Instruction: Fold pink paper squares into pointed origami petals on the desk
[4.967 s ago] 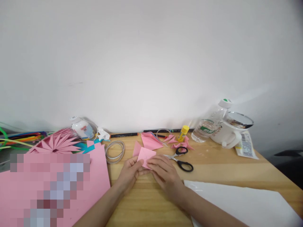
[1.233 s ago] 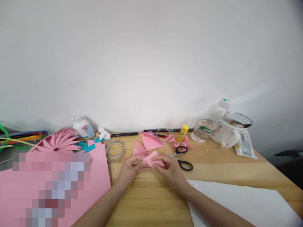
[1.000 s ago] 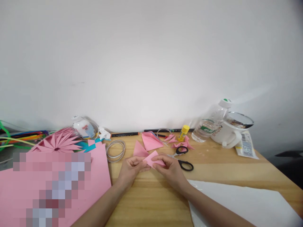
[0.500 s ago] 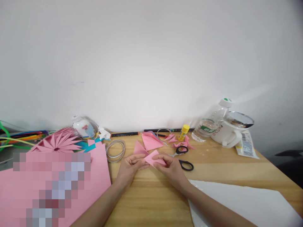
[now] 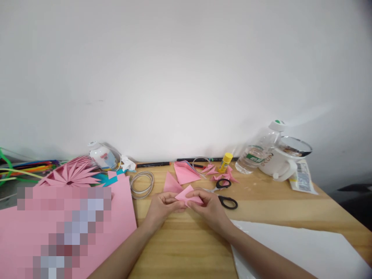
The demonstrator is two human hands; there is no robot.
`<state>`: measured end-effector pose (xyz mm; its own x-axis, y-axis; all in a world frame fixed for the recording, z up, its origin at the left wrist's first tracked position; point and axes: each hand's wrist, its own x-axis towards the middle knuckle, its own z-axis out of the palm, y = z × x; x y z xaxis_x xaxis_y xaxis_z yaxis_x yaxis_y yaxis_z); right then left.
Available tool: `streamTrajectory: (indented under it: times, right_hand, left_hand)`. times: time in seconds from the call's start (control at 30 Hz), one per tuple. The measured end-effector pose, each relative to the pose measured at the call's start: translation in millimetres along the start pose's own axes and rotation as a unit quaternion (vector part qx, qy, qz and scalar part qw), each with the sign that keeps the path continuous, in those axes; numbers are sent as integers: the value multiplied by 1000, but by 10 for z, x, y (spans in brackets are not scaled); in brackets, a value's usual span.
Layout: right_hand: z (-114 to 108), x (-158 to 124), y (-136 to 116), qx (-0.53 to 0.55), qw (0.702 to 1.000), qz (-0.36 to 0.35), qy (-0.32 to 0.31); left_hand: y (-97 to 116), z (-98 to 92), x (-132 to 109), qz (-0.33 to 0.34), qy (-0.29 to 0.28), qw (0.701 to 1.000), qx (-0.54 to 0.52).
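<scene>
- Read the held paper as the middle of the clock, twelve towards the wall (image 5: 186, 77).
- A small piece of folded pink paper (image 5: 183, 194) is at the centre, between both hands, one corner pointing to twelve; whether it rests on the wooden surface (image 5: 174, 248) cannot be told.
- The left hand (image 5: 159, 208) comes in from eight o'clock, fingers drawn together, pinching the near left edge of the paper.
- The right hand (image 5: 209, 209) comes in from four o'clock and grips the right part, its thumb on the near side and fingers over the top.
- At ten, just beyond the left fingers, is a pink triangle (image 5: 171, 183); whether they touch is unclear.
- At twelve lies a larger folded pink piece (image 5: 186, 175).
- At three, near the right hand, are scissors (image 5: 229, 202) with black handles, their blades partly hidden.
- Between one and two, a yellow glue stick (image 5: 225, 162) stands among pointed pink pieces (image 5: 229, 177).
- Between nine and ten is a coiled ring (image 5: 142, 186).
- At eight, a big pink sheet (image 5: 116, 232), partly pixelated; at four, a white sheet (image 5: 290, 248).
- At two, farther off, a clear bottle (image 5: 251, 159) leans near a white mug (image 5: 276, 164).
</scene>
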<state>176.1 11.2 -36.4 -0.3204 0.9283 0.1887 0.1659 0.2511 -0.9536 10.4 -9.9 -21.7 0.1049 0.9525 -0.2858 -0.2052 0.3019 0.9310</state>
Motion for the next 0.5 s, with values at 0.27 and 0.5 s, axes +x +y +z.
streamTrajectory:
  times: [0.27, 0.5]
  right_hand:
    - [9, -14, -31, -12, 1000, -23, -14]
    - [14, -13, -16, -16, 999, -29, -21]
  left_hand:
    - [-5, 11, -1, 5, 16, 1000, 18]
    - [-27, -16, -3, 15, 4, 1000, 12]
